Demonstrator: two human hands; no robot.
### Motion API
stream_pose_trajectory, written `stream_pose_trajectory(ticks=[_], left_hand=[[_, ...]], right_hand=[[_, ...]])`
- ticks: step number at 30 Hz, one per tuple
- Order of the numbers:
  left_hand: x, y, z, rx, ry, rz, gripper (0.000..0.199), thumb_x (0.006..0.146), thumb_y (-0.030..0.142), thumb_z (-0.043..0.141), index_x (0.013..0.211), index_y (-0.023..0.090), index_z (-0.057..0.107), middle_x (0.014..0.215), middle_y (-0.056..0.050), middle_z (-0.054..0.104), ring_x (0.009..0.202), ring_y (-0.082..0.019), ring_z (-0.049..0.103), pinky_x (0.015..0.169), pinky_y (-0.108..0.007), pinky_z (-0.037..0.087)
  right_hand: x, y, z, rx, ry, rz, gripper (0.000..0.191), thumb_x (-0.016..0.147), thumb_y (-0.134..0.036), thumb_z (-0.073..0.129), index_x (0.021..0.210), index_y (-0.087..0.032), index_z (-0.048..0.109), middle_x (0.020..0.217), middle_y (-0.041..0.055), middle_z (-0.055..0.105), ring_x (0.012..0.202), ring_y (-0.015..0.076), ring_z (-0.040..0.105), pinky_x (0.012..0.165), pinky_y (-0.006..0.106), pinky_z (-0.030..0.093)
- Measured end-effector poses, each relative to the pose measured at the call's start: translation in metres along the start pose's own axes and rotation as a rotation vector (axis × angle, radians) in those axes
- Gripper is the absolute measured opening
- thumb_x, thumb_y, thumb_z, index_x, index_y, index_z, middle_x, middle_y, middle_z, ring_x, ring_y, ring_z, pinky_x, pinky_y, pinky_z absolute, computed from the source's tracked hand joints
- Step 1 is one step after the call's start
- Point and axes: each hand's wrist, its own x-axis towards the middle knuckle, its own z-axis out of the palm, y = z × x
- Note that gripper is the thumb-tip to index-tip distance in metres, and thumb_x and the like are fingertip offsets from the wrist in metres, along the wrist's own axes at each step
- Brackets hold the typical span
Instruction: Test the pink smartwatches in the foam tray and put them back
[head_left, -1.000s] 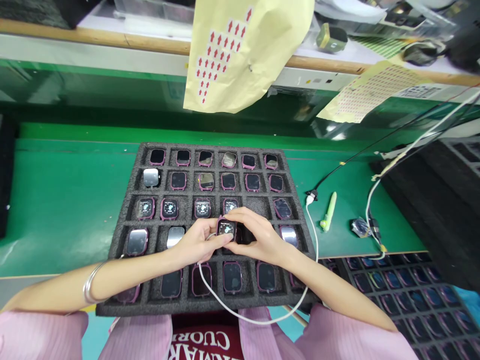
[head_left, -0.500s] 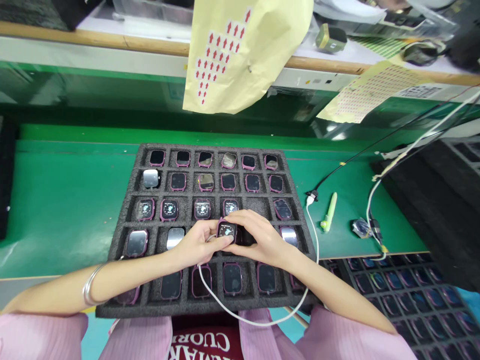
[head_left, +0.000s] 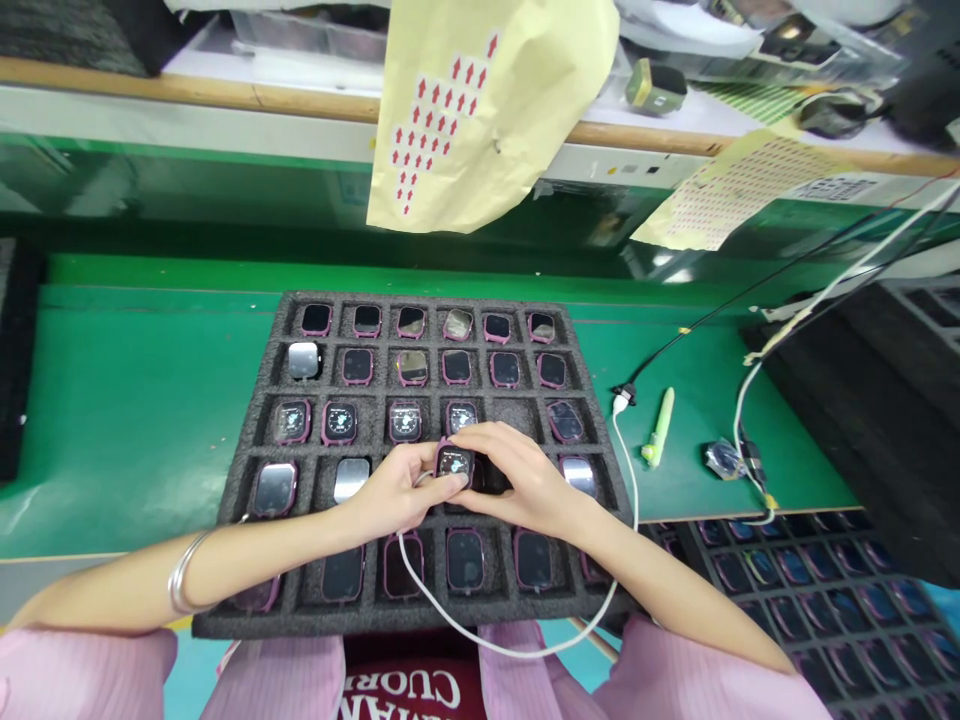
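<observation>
Between my two hands is a purple-framed smartwatch [head_left: 454, 461] without a strap, its screen lit with a watch face. My left hand [head_left: 401, 487] grips its left side, thumb on the lower screen edge. The white cable [head_left: 480, 640] runs out from under that hand; its end at the watch is hidden by the fingers. My right hand [head_left: 517, 475] is closed round the watch's top and right side. Both hands are above a black foam tray [head_left: 259, 415] with several rows of similar watches, such as a lit one [head_left: 406, 421] in the third row.
To the right, the cable meets a black USB lead [head_left: 626, 393]. A green pen [head_left: 660, 428] and a wrapped watch-like item [head_left: 722, 458] lie on the green table [head_left: 135, 400]. Another filled tray [head_left: 810, 590] is lower right. Yellow sticker sheets [head_left: 487, 130] hang from the shelf.
The whole view has shifted very slightly. Both hands stay on the same watch in the same place.
</observation>
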Motion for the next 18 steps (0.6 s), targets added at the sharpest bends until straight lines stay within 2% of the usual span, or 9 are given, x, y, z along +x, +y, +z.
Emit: stream_pose_trajectory(ticks=[4,8,11,15,18], left_hand=[[0.001,-0.004,-0.001,0.022,0.009,0.021,0.036,0.080,0.044,0.066,0.094,0.011,0.060,0.062,0.005,0.049,0.038,-0.002,0.031,0.038,-0.019,0.025],[0.002,-0.008,-0.001,0.131,0.029,0.093,0.032,0.084,0.042,0.061,0.092,0.011,0.061,0.078,-0.002,0.057,0.067,-0.012,0.051,0.060,-0.024,0.042],[0.001,-0.010,-0.001,0.229,0.019,0.129,0.035,0.086,0.044,0.057,0.104,0.014,0.059,0.088,-0.004,0.059,0.081,-0.017,0.054,0.071,-0.028,0.045],[-0.001,-0.010,-0.002,0.216,-0.062,0.097,0.044,0.084,0.046,0.060,0.117,0.017,0.052,0.086,-0.002,0.057,0.066,-0.012,0.050,0.059,-0.024,0.043],[-0.002,-0.010,-0.002,0.195,-0.098,0.043,0.041,0.084,0.044,0.061,0.113,0.018,0.049,0.084,0.002,0.052,0.053,-0.006,0.039,0.048,-0.020,0.033]], right_hand=[[-0.001,0.001,0.002,-0.007,0.008,-0.004,0.041,0.084,-0.033,0.068,0.118,-0.017,0.051,0.106,0.0128,0.066,0.099,0.0247,0.064,0.083,0.041,0.055],[0.000,-0.001,0.001,-0.005,-0.003,0.005,0.039,0.083,-0.031,0.067,0.117,-0.018,0.052,0.106,0.0124,0.066,0.099,0.0248,0.063,0.083,0.041,0.054],[0.004,-0.002,-0.012,0.023,0.002,0.004,0.040,0.079,-0.026,0.069,0.114,-0.019,0.053,0.107,0.0103,0.067,0.098,0.0247,0.063,0.086,0.044,0.050],[0.006,0.012,-0.039,0.017,0.081,0.091,0.038,0.076,-0.028,0.074,0.109,-0.020,0.058,0.103,0.0083,0.067,0.098,0.0247,0.062,0.089,0.043,0.049],[-0.001,0.030,-0.054,-0.160,0.006,0.189,0.032,0.079,-0.030,0.071,0.107,-0.019,0.061,0.103,0.0099,0.068,0.099,0.0271,0.061,0.088,0.046,0.048]])
